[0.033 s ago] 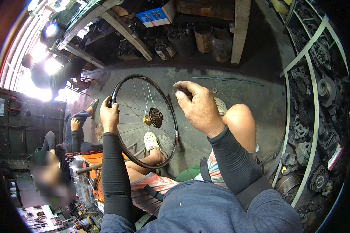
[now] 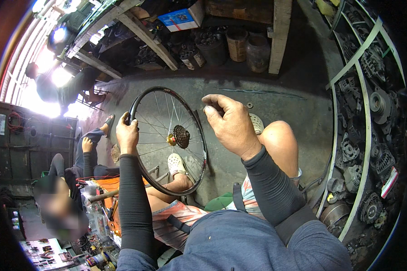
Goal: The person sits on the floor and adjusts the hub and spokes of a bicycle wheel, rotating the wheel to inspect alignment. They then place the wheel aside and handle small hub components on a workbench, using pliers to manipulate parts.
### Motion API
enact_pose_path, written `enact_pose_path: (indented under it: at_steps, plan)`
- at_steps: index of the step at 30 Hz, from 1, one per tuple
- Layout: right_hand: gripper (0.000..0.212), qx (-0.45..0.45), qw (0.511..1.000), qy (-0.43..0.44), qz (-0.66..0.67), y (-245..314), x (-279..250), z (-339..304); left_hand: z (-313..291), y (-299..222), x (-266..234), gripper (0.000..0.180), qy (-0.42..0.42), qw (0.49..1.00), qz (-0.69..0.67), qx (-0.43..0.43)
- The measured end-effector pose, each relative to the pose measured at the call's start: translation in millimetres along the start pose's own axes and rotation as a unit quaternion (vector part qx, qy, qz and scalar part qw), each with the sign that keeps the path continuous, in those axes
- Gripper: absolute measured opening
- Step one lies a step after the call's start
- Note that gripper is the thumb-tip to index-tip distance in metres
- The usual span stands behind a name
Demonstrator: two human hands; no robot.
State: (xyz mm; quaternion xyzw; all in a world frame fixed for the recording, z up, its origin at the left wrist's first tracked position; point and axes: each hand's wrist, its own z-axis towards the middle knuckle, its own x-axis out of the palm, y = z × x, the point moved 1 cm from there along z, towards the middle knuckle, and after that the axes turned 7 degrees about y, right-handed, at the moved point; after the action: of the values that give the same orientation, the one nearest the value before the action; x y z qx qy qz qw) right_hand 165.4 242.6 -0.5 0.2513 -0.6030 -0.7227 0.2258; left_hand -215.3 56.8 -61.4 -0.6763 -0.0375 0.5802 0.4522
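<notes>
My left hand (image 2: 127,134) is closed on the left side of a black bicycle wheel (image 2: 202,135), thumb toward the spokes. The wheel stands tilted in front of me, between my legs. At its hub sit a dark cluster of sprockets (image 2: 181,136) and a gold-coloured hub part (image 2: 171,139). Only some spokes show clearly. To the right of the wheel, apart from it, my right hand (image 2: 230,119) is raised. Its fingers are curled toward the thumb in a pinch; anything between them is too small to make out.
Metal shelves (image 2: 362,108) of alternators and used parts line the right. Buckets (image 2: 236,44) stand under a wooden bench at the far side. A small ring (image 2: 249,105) lies on the concrete floor. Another person (image 2: 61,198) is at the left, beside cluttered tools (image 2: 45,253).
</notes>
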Motion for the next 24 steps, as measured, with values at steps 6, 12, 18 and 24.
enact_pose_path:
  at_steps: [6, 12, 18, 24]
  plan:
    - [0.026, -0.013, 1.0, -0.011, 0.005, -3.5, 0.1, 7.3, 2.7, -11.9, 2.3, 0.05, 0.009, 1.0, -0.017, -0.009]
    - [0.029, -0.005, 1.0, 0.013, -0.019, -3.1, -0.6, 6.1, 1.6, -12.5, 4.0, 0.05, 0.004, 0.999, -0.038, 0.0]
    - [0.029, -0.009, 0.999, 0.016, -0.031, -4.6, 1.0, 6.4, -0.5, -12.2, 5.0, 0.05, 0.0, 1.0, -0.023, 0.015]
    - [0.03, -0.002, 0.999, 0.024, -0.023, -3.7, 1.0, 6.2, -1.7, -14.0, 6.8, 0.049, 0.008, 0.999, -0.053, 0.009]
